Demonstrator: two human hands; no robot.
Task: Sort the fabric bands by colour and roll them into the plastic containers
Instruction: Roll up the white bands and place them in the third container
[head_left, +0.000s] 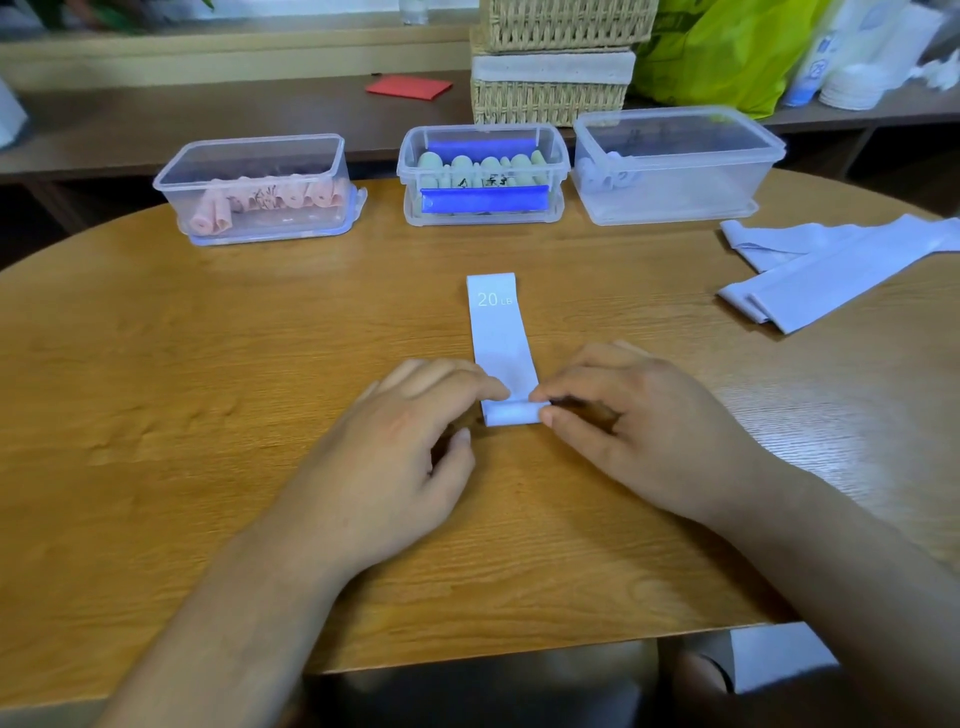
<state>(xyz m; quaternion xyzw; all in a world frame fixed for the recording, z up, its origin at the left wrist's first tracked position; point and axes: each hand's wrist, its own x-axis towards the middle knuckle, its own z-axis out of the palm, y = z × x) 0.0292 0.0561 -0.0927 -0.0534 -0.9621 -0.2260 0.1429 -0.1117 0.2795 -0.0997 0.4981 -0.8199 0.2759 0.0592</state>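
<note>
A pale lilac band (500, 332) marked "20 LB" lies lengthwise on the wooden table, its near end curled into a small roll. My left hand (410, 441) pinches the roll's left end and my right hand (639, 431) pinches its right end. Three clear plastic containers stand in a row behind. The left container (171, 192) holds pink rolls, the middle container (410, 156) holds green rolls and has blue clips, and the right container (748, 171) holds a few lilac rolls at its left end.
Several flat lilac bands (826, 265) lie in a loose pile at the table's right edge. Behind the table a low shelf carries wicker baskets (550, 62), a red card (409, 86), a green bag (727, 52) and stacked paper cups.
</note>
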